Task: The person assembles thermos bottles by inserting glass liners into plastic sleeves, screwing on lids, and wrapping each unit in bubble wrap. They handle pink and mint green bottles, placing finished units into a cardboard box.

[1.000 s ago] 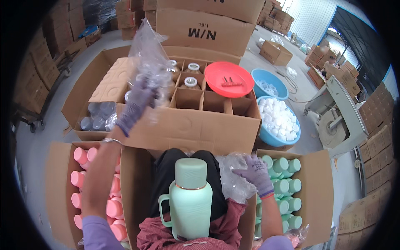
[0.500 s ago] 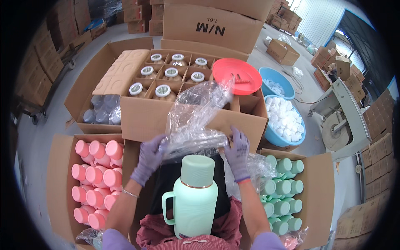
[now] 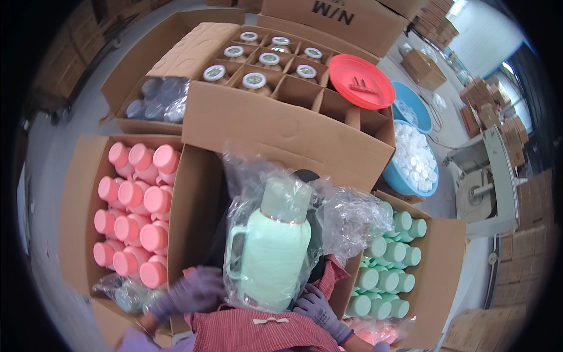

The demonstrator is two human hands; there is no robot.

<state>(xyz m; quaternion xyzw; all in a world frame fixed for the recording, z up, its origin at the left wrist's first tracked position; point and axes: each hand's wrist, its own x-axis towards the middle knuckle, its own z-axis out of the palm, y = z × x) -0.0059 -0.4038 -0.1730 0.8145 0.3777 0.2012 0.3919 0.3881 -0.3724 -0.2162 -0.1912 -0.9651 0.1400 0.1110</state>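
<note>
A mint-green vacuum jug (image 3: 275,252) with a side handle stands in my lap, its lid upward. A clear plastic bag (image 3: 237,176) covers it from the lid down to near the base, with a loose end sticking up at the upper left. My left hand (image 3: 196,290), in a purple glove, is beside the lower left of the jug; motion smears its fingers. My right hand (image 3: 319,311), gloved alike, has its fingers bent against the bag's lower edge near the jug's base, and appears closed on the film.
Pink jugs (image 3: 132,220) fill a carton at left; mint-green ones (image 3: 390,252) fill another at right. Ahead, a divided carton (image 3: 287,135) holds several capped glass liners (image 3: 268,60) and a red plate (image 3: 362,82). Blue basins (image 3: 435,189) stand beyond, one with white caps. Crumpled plastic bags (image 3: 355,214) lie right.
The plastic bag has gone from beyond the jug to over it. Both hands have come down and toward me, to either side of the jug's base. The view has tilted and shifted.
</note>
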